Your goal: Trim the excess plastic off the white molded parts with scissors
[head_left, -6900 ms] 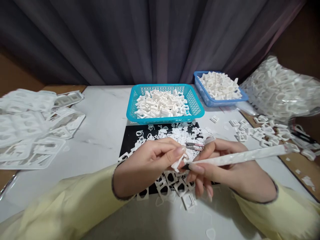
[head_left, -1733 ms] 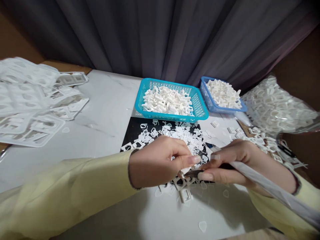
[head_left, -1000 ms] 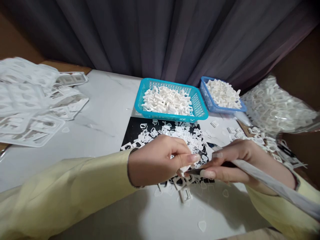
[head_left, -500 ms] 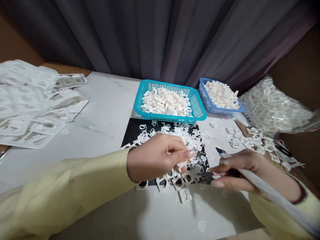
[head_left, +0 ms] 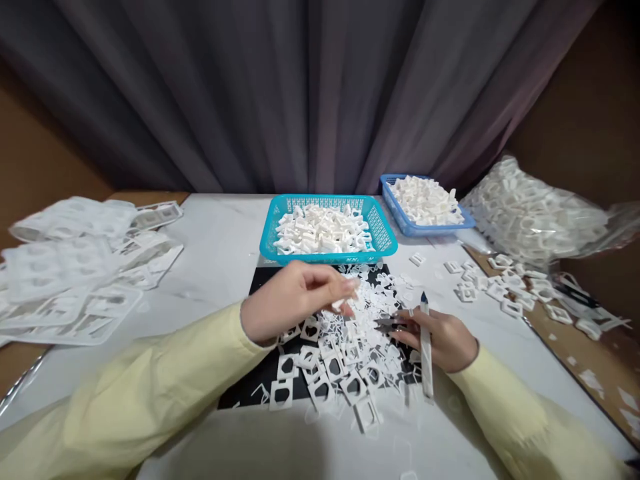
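Observation:
My left hand [head_left: 295, 300] pinches a small white plastic piece [head_left: 339, 305] between thumb and fingers, above the dark cutting mat [head_left: 235, 393]. To its right, my right hand [head_left: 447, 339] is closed around nippers with dark jaws [head_left: 385, 325], whose handles are mostly hidden in the palm. The same hand also keeps a white-wrapped craft knife [head_left: 427, 357], its dark pointed tip upward. Under both hands spreads a pile of thin white scraps [head_left: 367, 300]. Flat white pieces with rounded openings [head_left: 323, 390] lie along the near side of the mat.
Behind the mat stands a turquoise basket [head_left: 327, 258] of white pieces, with a blue basket [head_left: 425, 229] of more to its right. A clear bag [head_left: 540, 213] and loose white parts [head_left: 515, 293] are at far right. White moulded sheets [head_left: 75, 267] are stacked at left.
The view has tilted up, so the baskets appear lower. My left hand has moved toward the turquoise basket with its piece. The right hand has turned, bringing the craft knife nearly upright.

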Tool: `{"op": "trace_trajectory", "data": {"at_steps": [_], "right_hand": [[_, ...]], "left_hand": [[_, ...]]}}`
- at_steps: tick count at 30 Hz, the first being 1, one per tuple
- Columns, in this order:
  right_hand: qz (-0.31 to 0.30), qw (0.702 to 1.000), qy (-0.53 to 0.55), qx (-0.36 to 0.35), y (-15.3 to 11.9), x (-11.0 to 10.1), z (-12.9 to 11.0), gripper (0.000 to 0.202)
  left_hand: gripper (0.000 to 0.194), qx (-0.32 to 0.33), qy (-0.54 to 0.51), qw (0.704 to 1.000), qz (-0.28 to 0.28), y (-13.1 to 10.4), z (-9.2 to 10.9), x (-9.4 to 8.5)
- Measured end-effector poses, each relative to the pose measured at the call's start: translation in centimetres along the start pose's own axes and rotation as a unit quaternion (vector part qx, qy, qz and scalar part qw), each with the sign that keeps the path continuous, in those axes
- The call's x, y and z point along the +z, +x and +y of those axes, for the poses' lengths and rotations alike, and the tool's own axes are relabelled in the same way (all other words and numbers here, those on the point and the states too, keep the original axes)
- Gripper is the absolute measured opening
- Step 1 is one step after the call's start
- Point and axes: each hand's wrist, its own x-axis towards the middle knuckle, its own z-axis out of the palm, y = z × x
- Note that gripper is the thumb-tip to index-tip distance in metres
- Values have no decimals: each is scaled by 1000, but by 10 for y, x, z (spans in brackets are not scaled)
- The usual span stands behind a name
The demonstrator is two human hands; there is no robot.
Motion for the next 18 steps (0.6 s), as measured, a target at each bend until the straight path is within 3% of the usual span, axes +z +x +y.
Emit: {"op": "trace_trajectory", "data": {"at_steps": [2, 4, 5, 6, 9, 12, 15, 18], "right_hand": [[36, 999, -25, -14, 2, 1, 4, 31], [80, 996, -44, -24, 6, 0, 6, 30], [103, 993, -52, -27, 9, 0, 7, 28], [126, 990, -59, -29, 11, -1, 7, 25], [187, 979, -77, -27, 14, -7, 10, 22], [223, 970, -98, -12, 8, -15, 17, 22], [224, 967, -120, 23, -5, -20, 26, 22], [197, 973, -116, 44, -15, -20, 34, 23]], "left_hand": [[28, 95, 149, 980, 90, 19, -1, -20], [26, 185, 313, 905, 221, 46, -8, -44], [27, 205, 378, 866, 255, 61, -13, -56], [29, 203, 422, 845, 257, 76, -19, -66], [30, 194, 442, 854, 193, 111, -35, -83], [29, 195, 432, 872, 126, 116, -40, -78], [32, 170, 393, 895, 126, 88, -37, -55], [41, 120, 320, 935, 98, 39, -36, -15]]}}
